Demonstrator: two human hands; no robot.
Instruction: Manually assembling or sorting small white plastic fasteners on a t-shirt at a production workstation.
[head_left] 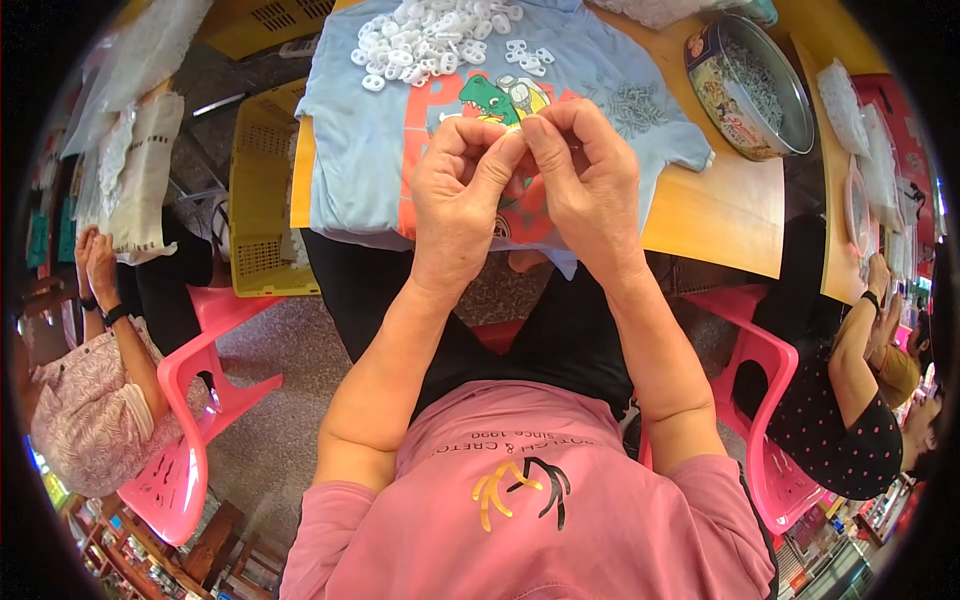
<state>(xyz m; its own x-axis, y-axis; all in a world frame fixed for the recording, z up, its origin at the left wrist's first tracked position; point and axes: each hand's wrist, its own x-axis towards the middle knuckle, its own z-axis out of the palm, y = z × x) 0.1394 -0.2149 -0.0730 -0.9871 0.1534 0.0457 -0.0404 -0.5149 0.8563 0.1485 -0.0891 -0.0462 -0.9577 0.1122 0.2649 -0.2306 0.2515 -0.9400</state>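
Observation:
My left hand (463, 190) and my right hand (582, 175) meet above a light blue T-shirt (350, 180) spread over the table. Thumbs and forefingers of both are pinched together, fingertips almost touching. A tiny pale bit shows between them, too small and covered to name. Beyond my left hand is a heap of small white plastic pieces with holes (420, 45). A few more white pieces (528, 57) lie apart, just beyond my fingertips. Right of these is a loose pile of small grey metal pieces (637, 108), perhaps screws.
A round tin (735, 105) of similar metal pieces stands at the table's right. Left of the wooden table (725, 215) sits a yellow crate (262, 190). Co-workers sit on either side, near pink chairs (185, 450). Plastic bags (850, 110) lie at far right.

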